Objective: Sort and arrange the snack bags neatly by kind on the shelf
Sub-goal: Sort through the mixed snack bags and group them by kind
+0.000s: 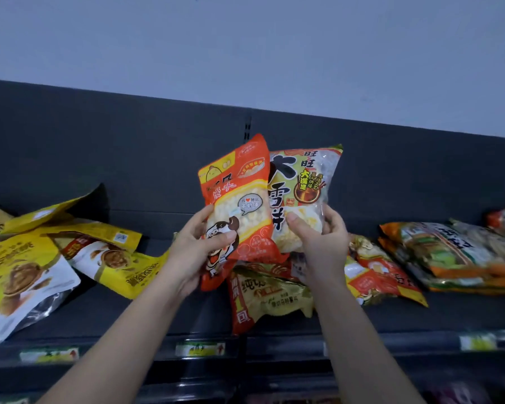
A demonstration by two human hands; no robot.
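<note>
My left hand (200,247) grips an orange snack bag (238,196) with a cartoon face, held upright above the dark shelf (164,319). My right hand (318,243) grips a clear rice-cracker bag (306,182) with large black characters, tucked just behind the orange one. Below them on the shelf lie a red-and-gold bag (267,298) and an orange-red bag (382,275). Yellow walnut bags (24,269) lie in a loose pile at the left. Orange-and-green bags (455,255) are stacked flat at the right.
The shelf's front rail carries price labels (200,349). A dark back panel (129,147) rises behind the bags, with a grey wall above it. Bare shelf shows between the yellow pile and the middle bags. A lower shelf is partly visible at the bottom.
</note>
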